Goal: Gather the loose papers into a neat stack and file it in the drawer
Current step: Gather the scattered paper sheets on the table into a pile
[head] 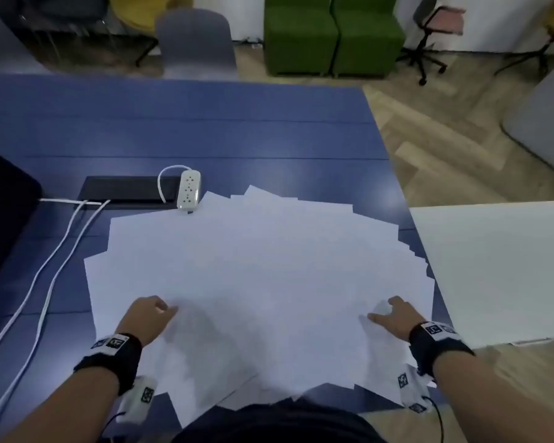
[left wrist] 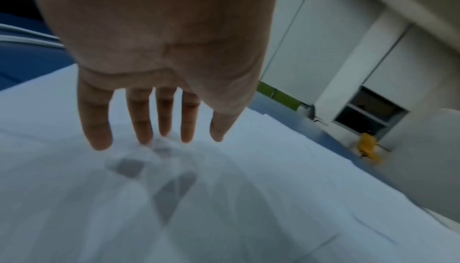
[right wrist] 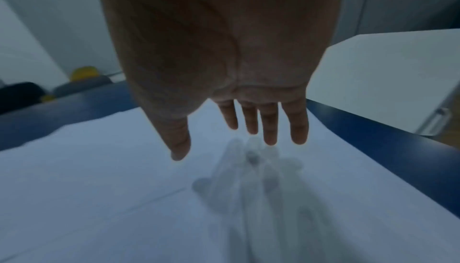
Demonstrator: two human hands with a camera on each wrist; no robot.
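Several loose white papers (head: 256,270) lie fanned out and overlapping across the near half of the blue table (head: 205,129). My left hand (head: 151,314) is over the sheets' near left part, my right hand (head: 394,314) over their near right part. In the left wrist view the left hand (left wrist: 154,139) has straight, spread fingers pointing down at the papers (left wrist: 224,198), holding nothing. The right hand (right wrist: 239,141) in the right wrist view also has straight fingers just above the papers (right wrist: 99,178), with shadows beneath. No drawer shows clearly.
A white power strip (head: 189,190) touches the papers' far left corner, beside a black cable hatch (head: 125,188). Two white cables (head: 45,276) run down the table's left. A white cabinet top (head: 499,266) stands to the right. Chairs and green seats (head: 333,33) stand beyond.
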